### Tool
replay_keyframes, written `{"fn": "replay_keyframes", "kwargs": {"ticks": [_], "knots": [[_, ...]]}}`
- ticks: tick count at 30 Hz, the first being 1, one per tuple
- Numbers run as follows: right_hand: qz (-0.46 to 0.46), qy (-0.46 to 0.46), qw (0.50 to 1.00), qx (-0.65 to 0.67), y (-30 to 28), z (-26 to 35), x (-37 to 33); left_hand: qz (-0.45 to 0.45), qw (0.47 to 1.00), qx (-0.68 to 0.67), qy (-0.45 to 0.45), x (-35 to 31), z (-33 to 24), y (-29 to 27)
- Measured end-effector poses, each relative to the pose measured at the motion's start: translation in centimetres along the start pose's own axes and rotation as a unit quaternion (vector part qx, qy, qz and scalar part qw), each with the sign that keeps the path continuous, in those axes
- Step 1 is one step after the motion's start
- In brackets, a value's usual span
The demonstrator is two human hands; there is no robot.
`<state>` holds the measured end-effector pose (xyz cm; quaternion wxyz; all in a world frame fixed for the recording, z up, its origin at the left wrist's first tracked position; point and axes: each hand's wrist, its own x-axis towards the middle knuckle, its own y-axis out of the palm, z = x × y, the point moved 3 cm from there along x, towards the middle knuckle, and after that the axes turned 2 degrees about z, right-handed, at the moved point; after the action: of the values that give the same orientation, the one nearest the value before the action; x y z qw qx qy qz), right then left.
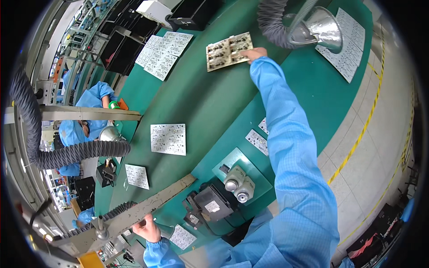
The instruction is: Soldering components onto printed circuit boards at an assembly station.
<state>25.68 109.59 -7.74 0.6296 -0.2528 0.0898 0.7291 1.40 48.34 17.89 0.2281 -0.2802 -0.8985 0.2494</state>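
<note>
My right hand (255, 54) reaches far across the green bench, its fingers closed on the right edge of a tan circuit board (219, 54) crowded with components. The board lies at a slight tilt on the darker green strip of the bench. At the lower left, my left hand (147, 228) is at the lower edge of a pale metal beam (154, 202), its fingers curled against it. Part of those fingers is hidden. A greenish cone-shaped hood (166, 229) is just beside this hand.
White circuit boards lie mid-bench (168, 139), far left (164, 54) and far right (343, 42). A microscope (239, 184) stands near me. Grey ducts hang overhead, one with a metal hood (324, 30). Another person in blue (91, 100) works across the bench.
</note>
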Motion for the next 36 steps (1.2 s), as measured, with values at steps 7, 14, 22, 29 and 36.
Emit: {"fn": "replay_keyframes", "kwargs": {"ticks": [7,14,22,29,36], "knots": [[0.025,0.057,0.944,0.325,0.6,-1.5,-13.1,0.000,1.000,0.008,0.003,-0.1,0.4,0.0],[0.131,-0.171,0.881,0.422,-9.0,-1.0,-37.0,0.315,0.941,0.087,-0.091,-4.4,-3.2,4.8],[0.108,-0.273,0.892,0.344,-12.6,3.6,-53.6,0.297,0.799,-0.512,-0.108,-3.9,-14.8,7.4],[0.099,-0.278,0.901,0.319,-11.4,5.1,-55.2,0.275,0.811,-0.512,-0.058,-4.4,-15.3,4.2],[0.111,-0.290,0.907,0.283,-11.3,5.1,-54.8,0.252,0.829,-0.496,-0.065,-4.2,-15.8,2.9]]}}
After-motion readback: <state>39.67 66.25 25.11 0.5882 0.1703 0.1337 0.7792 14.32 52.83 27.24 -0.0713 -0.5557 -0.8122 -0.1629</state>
